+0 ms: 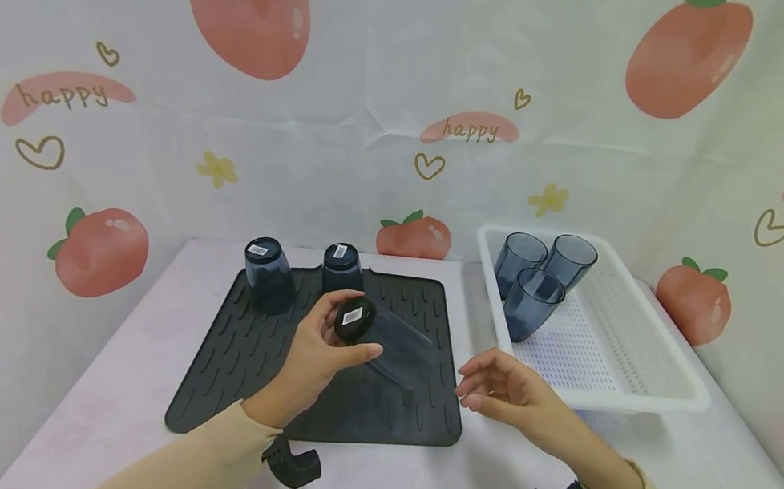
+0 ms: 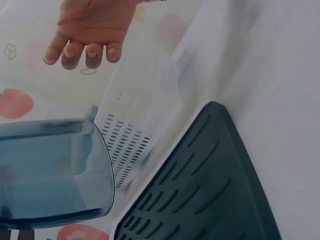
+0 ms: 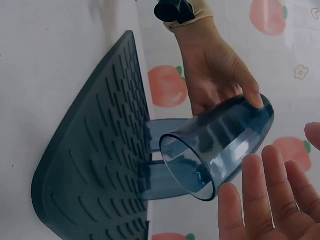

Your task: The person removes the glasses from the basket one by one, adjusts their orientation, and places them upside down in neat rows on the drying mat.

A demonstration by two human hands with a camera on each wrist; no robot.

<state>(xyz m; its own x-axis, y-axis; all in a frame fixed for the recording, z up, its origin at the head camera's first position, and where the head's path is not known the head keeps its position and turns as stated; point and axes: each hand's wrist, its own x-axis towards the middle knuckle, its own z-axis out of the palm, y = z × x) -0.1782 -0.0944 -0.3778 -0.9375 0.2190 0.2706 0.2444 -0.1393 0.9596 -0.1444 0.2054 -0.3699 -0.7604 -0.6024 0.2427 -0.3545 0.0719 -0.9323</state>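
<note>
My left hand grips a blue tinted glass around its dark base, fingers and thumb on either side. The glass is tilted over the black drying mat, its base with a white label up to the left and its mouth down to the right. In the right wrist view the rim of that glass faces the camera. My right hand is apart from the glass, between mat and basket, with relaxed fingers and nothing in them. Two glasses stand upside down at the mat's back, one labelled glass left of another.
On the right stands a white perforated basket with three blue glasses in its left part, one of them a front glass leaning with its mouth up. A white cloth backdrop with fruit prints hangs behind the table.
</note>
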